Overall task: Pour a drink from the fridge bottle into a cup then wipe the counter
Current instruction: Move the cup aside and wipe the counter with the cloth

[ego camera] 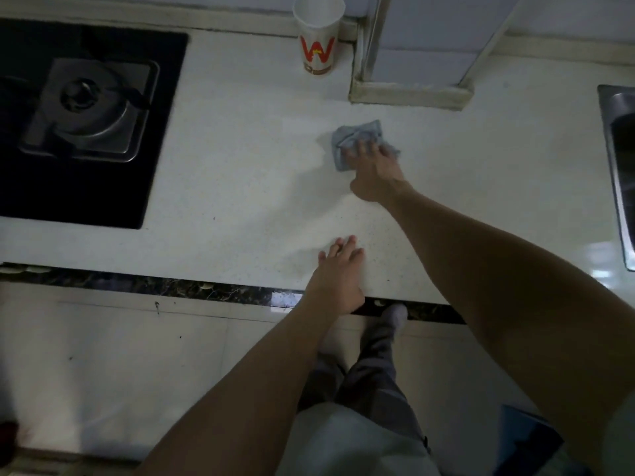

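Observation:
A white paper cup (319, 36) with a red W stands upright at the back of the white counter (240, 166), against the wall. A crumpled grey-blue cloth (357, 135) lies on the counter in front of it and to the right. My right hand (372, 170) presses flat on the cloth, fingers spread over it. My left hand (338, 276) rests flat on the counter's front edge, fingers apart, holding nothing. No bottle is in view.
A black gas hob (86, 115) with a metal burner fills the counter's left side. A steel sink (618, 166) sits at the right edge. A tiled wall column (412, 91) juts onto the counter behind the cloth. Below are cabinet fronts and my legs.

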Motion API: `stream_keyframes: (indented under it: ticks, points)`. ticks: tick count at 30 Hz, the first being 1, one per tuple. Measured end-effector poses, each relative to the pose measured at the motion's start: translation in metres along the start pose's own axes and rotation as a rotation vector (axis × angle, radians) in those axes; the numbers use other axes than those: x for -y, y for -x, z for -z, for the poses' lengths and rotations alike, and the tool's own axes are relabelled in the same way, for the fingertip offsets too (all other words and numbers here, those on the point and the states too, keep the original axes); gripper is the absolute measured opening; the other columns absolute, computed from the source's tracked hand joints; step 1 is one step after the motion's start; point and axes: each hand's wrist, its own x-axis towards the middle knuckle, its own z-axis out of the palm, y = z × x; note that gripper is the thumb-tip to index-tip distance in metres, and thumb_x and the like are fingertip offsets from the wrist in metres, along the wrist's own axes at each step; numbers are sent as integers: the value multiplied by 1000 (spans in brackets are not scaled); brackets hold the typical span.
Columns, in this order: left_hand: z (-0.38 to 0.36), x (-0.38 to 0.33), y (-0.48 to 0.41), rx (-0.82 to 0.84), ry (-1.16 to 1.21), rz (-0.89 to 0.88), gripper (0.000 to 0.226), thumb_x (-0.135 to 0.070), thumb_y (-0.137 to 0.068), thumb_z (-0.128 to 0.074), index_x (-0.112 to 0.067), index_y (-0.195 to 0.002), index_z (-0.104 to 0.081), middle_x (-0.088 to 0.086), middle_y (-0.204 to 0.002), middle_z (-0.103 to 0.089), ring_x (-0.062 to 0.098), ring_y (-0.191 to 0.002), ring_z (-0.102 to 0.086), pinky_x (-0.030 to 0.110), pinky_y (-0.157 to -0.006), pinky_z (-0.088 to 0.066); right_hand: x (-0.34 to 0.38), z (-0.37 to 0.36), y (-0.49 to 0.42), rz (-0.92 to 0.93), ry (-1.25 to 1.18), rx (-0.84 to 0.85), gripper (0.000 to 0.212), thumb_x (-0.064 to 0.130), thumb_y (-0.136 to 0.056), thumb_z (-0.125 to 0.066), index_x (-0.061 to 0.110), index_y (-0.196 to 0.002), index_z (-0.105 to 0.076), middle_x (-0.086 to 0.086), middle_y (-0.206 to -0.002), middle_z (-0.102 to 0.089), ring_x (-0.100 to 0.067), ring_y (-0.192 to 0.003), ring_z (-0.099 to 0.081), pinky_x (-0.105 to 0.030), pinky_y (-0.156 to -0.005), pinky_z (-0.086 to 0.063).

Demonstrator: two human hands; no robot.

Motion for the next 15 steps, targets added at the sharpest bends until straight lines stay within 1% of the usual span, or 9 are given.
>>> stream_keyframes:
  ticks: [2,4,6,7,10,12,15]
  points:
    - [1,3,0,-6,-23,-26,71,-8,-90,-53,-10,-154,-22,6,-165,-1,29,-152,0,49,-123,-10,-22,-9,12,40,0,-61,71,10,-88,-55,20,-152,-24,-7,-160,-19,-29,-148,-14,-41,-122,-12]
    - [1,5,0,0,-45,-42,72,-8,-91,-50,-10,-155,-19,6,-165,2,29,-152,2,49,-123,-10,-47,-15,32,13,17,-97,72,9,-88,-58,20,-151,-27,-8,-160,-22,-28,-148,-14,-45,-122,-12]
    - [-1,7,3,13,-69,-41,71,-8,-92,-49,-9,-156,-17,6,-165,4,28,-152,4,49,-123,-8,-75,-17,59,-84,44,-99,74,11,-88,-59,23,-152,-24,-8,-161,-19,-29,-149,-12,-50,-121,-12]
    - [-3,7,5,0,-93,-47,69,-9,-91,-50,-8,-154,-20,7,-165,1,28,-152,1,49,-123,-10,-91,-15,72,-149,49,-98,75,12,-88,-58,25,-152,-23,-8,-161,-18,-30,-149,-12,-51,-120,-13]
    - [-12,7,16,-85,-152,-99,58,-9,-88,-52,-2,-144,-37,14,-161,-18,31,-146,-18,48,-119,-21,-132,-15,106,-357,43,-60,74,12,-85,-57,23,-151,-25,-14,-157,-24,-36,-144,-22,-52,-116,-24]
    - [-21,10,27,-115,-181,-135,58,-10,-87,-53,-2,-143,-37,15,-159,-21,31,-144,-22,45,-119,-21,-134,-18,119,-470,42,-55,70,13,-84,-55,18,-148,-27,-18,-152,-30,-39,-139,-28,-52,-114,-28]
    - [-33,15,41,-116,-221,-146,59,-16,-90,-51,-3,-145,-34,15,-160,-16,31,-144,-20,45,-118,-22,-102,-22,121,-586,32,-56,67,15,-87,-53,10,-148,-26,-24,-152,-27,-42,-141,-24,-51,-118,-19]
